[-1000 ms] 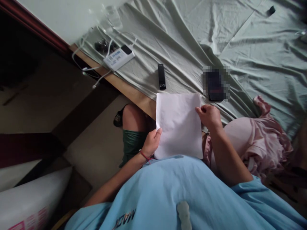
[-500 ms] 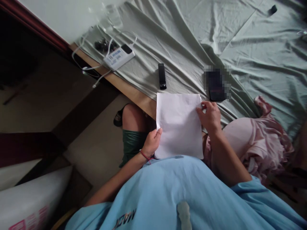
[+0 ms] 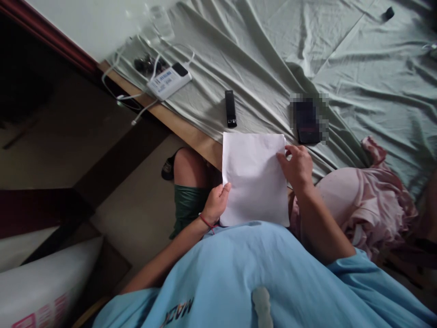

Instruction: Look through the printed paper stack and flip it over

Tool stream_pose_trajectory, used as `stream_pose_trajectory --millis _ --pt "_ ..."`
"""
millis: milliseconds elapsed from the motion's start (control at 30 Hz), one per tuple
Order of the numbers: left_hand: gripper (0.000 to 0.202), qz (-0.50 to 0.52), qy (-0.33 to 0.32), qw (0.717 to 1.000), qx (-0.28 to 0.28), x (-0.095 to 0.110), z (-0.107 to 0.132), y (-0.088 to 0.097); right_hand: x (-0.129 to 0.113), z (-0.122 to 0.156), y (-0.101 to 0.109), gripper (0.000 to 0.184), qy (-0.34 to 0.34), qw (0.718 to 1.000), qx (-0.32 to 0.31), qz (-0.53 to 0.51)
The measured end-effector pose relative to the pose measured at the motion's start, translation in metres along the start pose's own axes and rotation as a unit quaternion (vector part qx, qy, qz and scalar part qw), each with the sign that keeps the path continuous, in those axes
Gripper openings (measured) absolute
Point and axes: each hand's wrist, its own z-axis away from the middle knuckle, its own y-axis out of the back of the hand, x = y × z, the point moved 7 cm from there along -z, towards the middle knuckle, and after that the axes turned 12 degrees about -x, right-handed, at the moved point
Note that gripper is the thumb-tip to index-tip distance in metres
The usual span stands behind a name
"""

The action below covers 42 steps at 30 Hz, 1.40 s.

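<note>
A white sheet of paper (image 3: 254,177) is held over my lap, at the edge of a bed. My left hand (image 3: 215,202) grips its lower left edge, thumb on top and fingers curled behind. My right hand (image 3: 297,166) pinches the upper right edge, fingers closed on the paper. A red string circles my left wrist. The bottom of the sheet is hidden behind my light blue shirt.
The bed is covered by a wrinkled pale green sheet (image 3: 266,59). On it lie a slim black remote (image 3: 230,108), a dark phone (image 3: 307,120), and a white power bank (image 3: 169,81) with cables. A pink cloth (image 3: 375,205) is bunched at my right. Brown floor lies left.
My right hand has shifted slightly along the paper's right edge near the top corner. The paper and my left hand stay as they were.
</note>
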Motion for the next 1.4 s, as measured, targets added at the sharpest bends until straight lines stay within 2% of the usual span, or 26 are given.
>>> stream_pose_trajectory --millis 333,467,533,900,1067,1267,1400 --pt "0.053 0.003 0.004 1.000 -0.002 -0.001 0.000 0.000 0.004 -0.010 0.001 0.019 0.018 0.996 0.009 -0.092" --pt "0.052 -0.004 0.002 1.000 0.007 0.000 0.000 0.001 0.002 -0.009 -0.003 0.030 0.000 0.992 -0.024 -0.122" --pt "0.053 -0.003 0.001 1.000 0.009 0.000 0.000 0.001 0.003 -0.009 -0.002 0.032 -0.009 0.993 -0.016 -0.115" --pt "0.057 0.072 0.013 0.997 0.007 -0.009 0.001 -0.005 0.006 -0.007 0.002 0.022 -0.006 0.997 -0.024 -0.070" --pt "0.058 0.071 0.009 0.997 0.004 -0.006 0.001 -0.005 0.005 -0.002 0.006 0.022 -0.015 0.999 -0.006 -0.034" --pt "0.057 0.049 -0.004 0.999 0.001 -0.001 0.000 -0.005 0.005 0.003 0.006 0.017 -0.042 0.999 0.000 0.029" --pt "0.056 0.049 -0.002 0.999 -0.001 -0.002 0.001 -0.006 0.006 0.003 0.004 0.015 -0.055 0.998 -0.009 0.035"
